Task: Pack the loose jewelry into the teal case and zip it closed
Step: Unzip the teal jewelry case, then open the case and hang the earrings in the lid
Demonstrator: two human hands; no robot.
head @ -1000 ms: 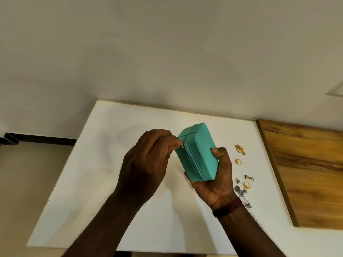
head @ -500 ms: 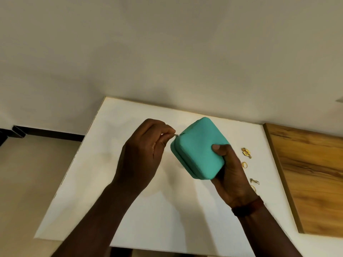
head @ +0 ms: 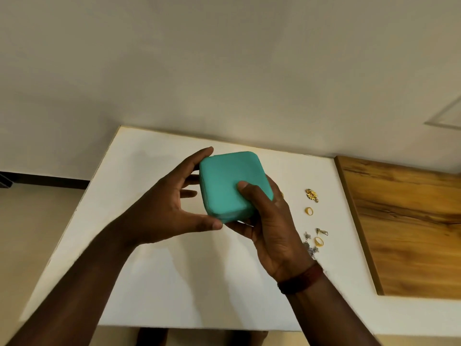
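Gold pendant [head: 311, 195] and ring [head: 308, 211] lie beside right hand [head: 272, 236] holding teal case [head: 232, 186].

Soft, warm, rather dim light fills the view without glare. Faint, blurred shadows lie on the white table [head: 174, 295]. Straight lines bow near the edges.
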